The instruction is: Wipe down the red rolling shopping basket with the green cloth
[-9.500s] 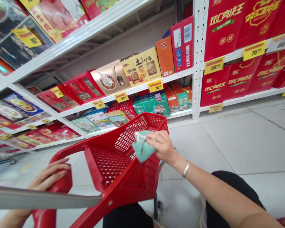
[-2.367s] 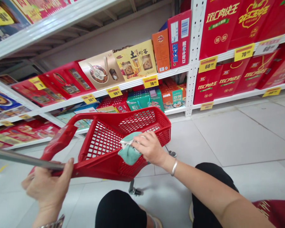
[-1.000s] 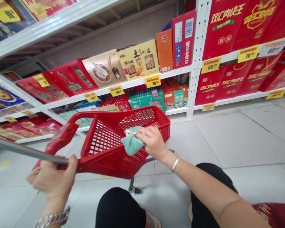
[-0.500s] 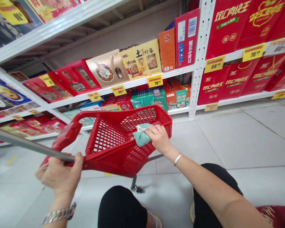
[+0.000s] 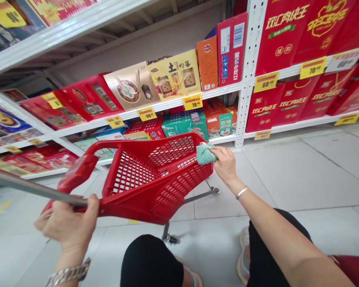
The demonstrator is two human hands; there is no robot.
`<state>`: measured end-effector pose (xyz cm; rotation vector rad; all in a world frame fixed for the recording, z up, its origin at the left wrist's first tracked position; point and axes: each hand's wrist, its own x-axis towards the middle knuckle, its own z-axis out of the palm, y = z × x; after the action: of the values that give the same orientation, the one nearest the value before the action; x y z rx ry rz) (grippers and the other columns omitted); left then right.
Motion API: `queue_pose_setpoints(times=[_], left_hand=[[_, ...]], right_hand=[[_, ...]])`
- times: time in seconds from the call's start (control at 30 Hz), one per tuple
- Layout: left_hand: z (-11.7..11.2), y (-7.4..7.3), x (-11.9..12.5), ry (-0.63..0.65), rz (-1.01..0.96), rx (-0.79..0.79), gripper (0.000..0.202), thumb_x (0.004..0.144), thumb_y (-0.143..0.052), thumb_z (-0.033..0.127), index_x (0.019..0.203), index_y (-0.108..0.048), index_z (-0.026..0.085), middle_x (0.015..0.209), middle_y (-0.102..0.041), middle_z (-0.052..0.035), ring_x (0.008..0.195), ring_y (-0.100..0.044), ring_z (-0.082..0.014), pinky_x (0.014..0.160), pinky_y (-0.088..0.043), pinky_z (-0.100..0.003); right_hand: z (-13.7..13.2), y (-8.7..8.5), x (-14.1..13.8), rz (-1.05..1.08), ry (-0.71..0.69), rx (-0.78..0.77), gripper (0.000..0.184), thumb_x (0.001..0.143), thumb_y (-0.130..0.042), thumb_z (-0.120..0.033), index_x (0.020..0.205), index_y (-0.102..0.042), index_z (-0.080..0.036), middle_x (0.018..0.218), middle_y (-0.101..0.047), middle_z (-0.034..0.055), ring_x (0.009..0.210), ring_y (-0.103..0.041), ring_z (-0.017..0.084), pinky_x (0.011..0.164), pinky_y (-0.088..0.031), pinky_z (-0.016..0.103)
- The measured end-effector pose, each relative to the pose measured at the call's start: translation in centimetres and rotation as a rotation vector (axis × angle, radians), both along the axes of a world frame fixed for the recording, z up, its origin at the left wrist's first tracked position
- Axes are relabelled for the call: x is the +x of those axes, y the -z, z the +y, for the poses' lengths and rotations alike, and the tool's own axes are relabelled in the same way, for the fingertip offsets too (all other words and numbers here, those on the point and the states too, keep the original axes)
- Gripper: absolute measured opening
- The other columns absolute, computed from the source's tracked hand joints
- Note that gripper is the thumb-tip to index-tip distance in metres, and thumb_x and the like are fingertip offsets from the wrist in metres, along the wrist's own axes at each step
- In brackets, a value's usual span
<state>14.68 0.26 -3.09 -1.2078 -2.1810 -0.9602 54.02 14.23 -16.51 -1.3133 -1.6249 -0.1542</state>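
A red plastic shopping cart (image 5: pixel 122 207) with lattice sides stands tilted across my view, its basket holding nothing that I can see. My left hand (image 5: pixel 70 223) is closed round its near left end, where a grey metal bar (image 5: pixel 32 185) meets the red frame. Pinched in the fingers of my right hand (image 5: pixel 225 163) is a folded pale green cloth (image 5: pixel 205 154). The cloth lies against the rim at the basket's far right corner. My right palm is hidden from this side.
White metal shelving (image 5: pixel 241 107) runs behind the cart, with gift boxes (image 5: pixel 175 77) and yellow price tags. Red gift bags (image 5: pixel 283 36) fill the shelves at right. A caster (image 5: pixel 169 238) rests on the tiled floor (image 5: pixel 281 171), near my knees (image 5: pixel 151 259).
My right hand has slid the cloth rightward and slightly up along the cart's rim to the corner. My left hand keeps its grip, and the whole view has shifted a little.
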Motion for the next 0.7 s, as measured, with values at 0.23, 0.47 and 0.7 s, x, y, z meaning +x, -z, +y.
queue_pose_setpoints(times=[0.23,0.47,0.7], left_hand=[[0.1,0.0,0.2,-0.003,-0.011,-0.001,0.030,0.067,-0.052,0.059,0.070,-0.038,0.033,0.065,-0.033,0.0029,0.064,-0.030,-0.0226,0.102,-0.038,-0.060],[0.0,0.0,0.5,-0.009,-0.012,0.001,0.031,0.067,-0.051,0.060,0.071,-0.036,0.033,0.064,-0.033,0.0038,0.063,-0.031,-0.0224,0.103,-0.038,-0.058],[0.0,0.2,0.1,-0.021,-0.001,-0.005,0.032,0.069,-0.052,0.061,0.072,-0.038,0.032,0.065,-0.035,0.0029,0.065,-0.032,-0.0228,0.103,-0.039,-0.057]], right_hand=[[-3.9,-2.4,-6.9,-0.090,-0.355,0.226,0.032,0.095,-0.053,-0.006,0.111,-0.076,-0.022,0.111,-0.076,0.0070,0.095,-0.059,0.021,0.081,-0.044,0.035],[-7.5,-3.3,-13.0,-0.308,-0.552,0.422,0.019,0.104,-0.055,-0.020,0.098,-0.073,-0.021,0.104,-0.076,0.0034,0.087,-0.058,0.018,0.072,-0.037,0.034],[-6.6,-1.8,-12.4,-0.327,-0.525,0.415,0.016,0.104,-0.057,-0.020,0.098,-0.072,-0.020,0.108,-0.076,0.0042,0.092,-0.059,0.019,0.073,-0.036,0.034]])
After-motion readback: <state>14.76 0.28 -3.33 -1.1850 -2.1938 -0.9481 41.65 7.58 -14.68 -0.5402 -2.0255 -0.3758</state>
